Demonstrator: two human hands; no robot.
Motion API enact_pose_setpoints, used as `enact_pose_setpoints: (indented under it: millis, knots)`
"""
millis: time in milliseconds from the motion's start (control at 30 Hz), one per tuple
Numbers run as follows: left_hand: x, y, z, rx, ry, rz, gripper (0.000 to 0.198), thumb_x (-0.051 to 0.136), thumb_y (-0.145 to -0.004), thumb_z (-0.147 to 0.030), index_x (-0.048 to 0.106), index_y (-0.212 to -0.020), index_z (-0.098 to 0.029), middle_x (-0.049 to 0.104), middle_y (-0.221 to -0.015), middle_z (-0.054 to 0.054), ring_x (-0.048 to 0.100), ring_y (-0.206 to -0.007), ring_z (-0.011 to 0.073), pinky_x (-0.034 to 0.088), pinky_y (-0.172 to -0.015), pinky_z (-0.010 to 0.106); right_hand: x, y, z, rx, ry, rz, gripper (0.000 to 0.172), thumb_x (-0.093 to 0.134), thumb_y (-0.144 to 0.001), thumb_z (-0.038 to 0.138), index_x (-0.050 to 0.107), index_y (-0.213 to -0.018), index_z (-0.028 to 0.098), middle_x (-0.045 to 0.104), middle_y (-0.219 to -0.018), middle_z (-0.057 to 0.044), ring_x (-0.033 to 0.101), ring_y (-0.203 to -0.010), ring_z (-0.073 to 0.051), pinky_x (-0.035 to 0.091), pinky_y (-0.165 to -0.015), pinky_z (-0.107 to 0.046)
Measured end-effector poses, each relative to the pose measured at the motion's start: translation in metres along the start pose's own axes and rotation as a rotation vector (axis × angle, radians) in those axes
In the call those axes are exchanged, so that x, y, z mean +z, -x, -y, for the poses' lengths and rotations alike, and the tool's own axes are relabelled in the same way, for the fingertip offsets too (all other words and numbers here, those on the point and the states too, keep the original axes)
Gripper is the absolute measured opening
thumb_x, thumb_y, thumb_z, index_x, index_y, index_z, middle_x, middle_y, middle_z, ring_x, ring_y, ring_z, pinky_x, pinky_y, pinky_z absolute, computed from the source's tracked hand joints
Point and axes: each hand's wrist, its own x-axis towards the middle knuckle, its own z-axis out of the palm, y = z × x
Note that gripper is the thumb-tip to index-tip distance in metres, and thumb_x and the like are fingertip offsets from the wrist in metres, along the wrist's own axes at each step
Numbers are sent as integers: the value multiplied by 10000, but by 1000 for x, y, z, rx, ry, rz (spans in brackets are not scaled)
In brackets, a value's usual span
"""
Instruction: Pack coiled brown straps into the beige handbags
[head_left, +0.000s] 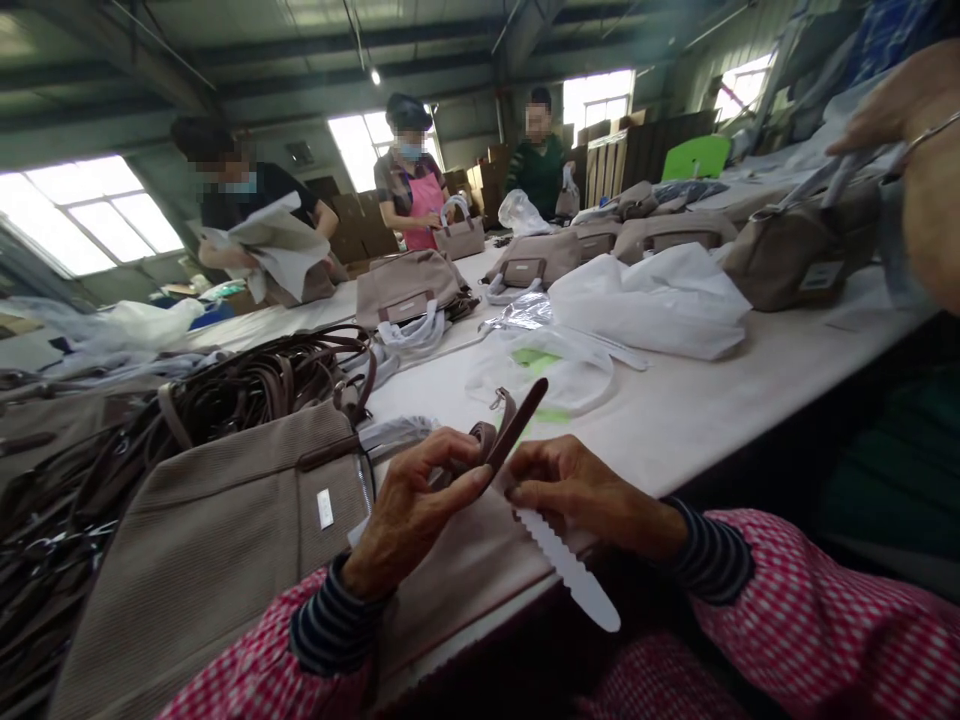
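The left hand (409, 510) curls shut around a taupe strap (517, 430) — the right hand (577, 495) pinches a serrated white strip (566, 565) — a taupe handbag (202, 550) and a heap of brown straps (247, 400) lie just beside them on the worktable (675, 420).

Daylight floods in thru windows (86, 215) upper left & top centre, blown out w/ glare. Rest of room fairly dim, lower right darkest. Ceiling beams (150, 75) bow toward frame edges, wide-lens distortion; little blur.
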Motion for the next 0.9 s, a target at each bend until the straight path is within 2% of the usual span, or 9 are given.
enact_pose_setpoints:
  millis: [100, 200, 300, 400, 500, 600, 667, 800, 900]
  knots:
    - [12, 3, -11, 53, -75, 60, 98, 733, -918, -293, 741, -901, -197, 705, -1011, 46, 622, -975, 208, 451, -904, 339, -3, 19, -5, -33, 19, -90, 121, 705, -814, 213, 770, -895, 151, 696, -784, -5, 582, -683, -120, 458, -647, -237]
    - [24, 12, -21, 41, -143, 125, 90, 709, -938, -289, 730, -904, -208, 691, -980, 33, 599, -968, 211, 429, -887, 345, -2, 27, -10, -82, 34, -134, 100, 703, -811, 211, 785, -840, 163, 727, -820, -20, 616, -760, -156, 475, -693, -254]
    - [32, 19, -23, -4, -182, 77, 111, 698, -943, -301, 715, -886, -206, 676, -948, 29, 587, -939, 214, 415, -859, 346, 1, 31, -15, -102, 45, -192, 66, 731, -811, 224, 761, -831, 168, 733, -842, -31, 641, -813, -185, 492, -729, -271]
    - [34, 20, -22, -57, -184, 38, 121, 702, -934, -314, 716, -885, -204, 680, -954, 28, 588, -928, 216, 410, -846, 344, 4, 46, -17, -73, 1, -213, 166, 735, -882, 335, 680, -966, 202, 684, -792, -2, 614, -697, -155, 471, -611, -249]
    - [33, 18, -20, -104, -190, 53, 131, 708, -927, -332, 716, -903, -204, 679, -935, 20, 581, -876, 207, 402, -800, 338, 6, 70, -18, -68, 108, -170, 93, 624, -973, 321, 633, -984, 229, 620, -731, 25, 537, -574, -119, 421, -504, -227]
    - [38, 18, -19, -66, -258, 94, 117, 710, -925, -307, 699, -934, -191, 671, -940, 28, 571, -878, 207, 402, -806, 342, 6, 87, -18, -261, 393, -77, 225, 518, -991, 143, 667, -1124, 246, 710, -966, -24, 663, -817, -155, 543, -721, -261]
    - [45, 21, -18, 22, -377, 129, 88, 711, -916, -259, 668, -921, -181, 655, -919, 35, 553, -905, 222, 399, -829, 360, 7, 90, -21, -431, 584, -44, 297, 498, -997, 81, 653, -1194, 241, 716, -1101, -50, 668, -1006, -180, 545, -883, -297]
    - [60, 31, -21, 119, -695, 193, 105, 666, -942, -212, 622, -851, -183, 644, -922, 57, 512, -956, 265, 387, -828, 418, 12, 83, -29, -645, 957, -75, 187, 510, -1006, 87, 669, -1010, 187, 690, -970, -79, 621, -911, -205, 527, -788, -324]
    - [66, 39, -27, 160, -870, 181, 64, 660, -950, -168, 642, -895, -195, 665, -1004, 55, 494, -1041, 304, 363, -878, 488, 13, 77, -35, -718, 1070, -123, 220, 465, -1000, 84, 668, -987, 169, 681, -964, -110, 610, -895, -229, 522, -754, -348]
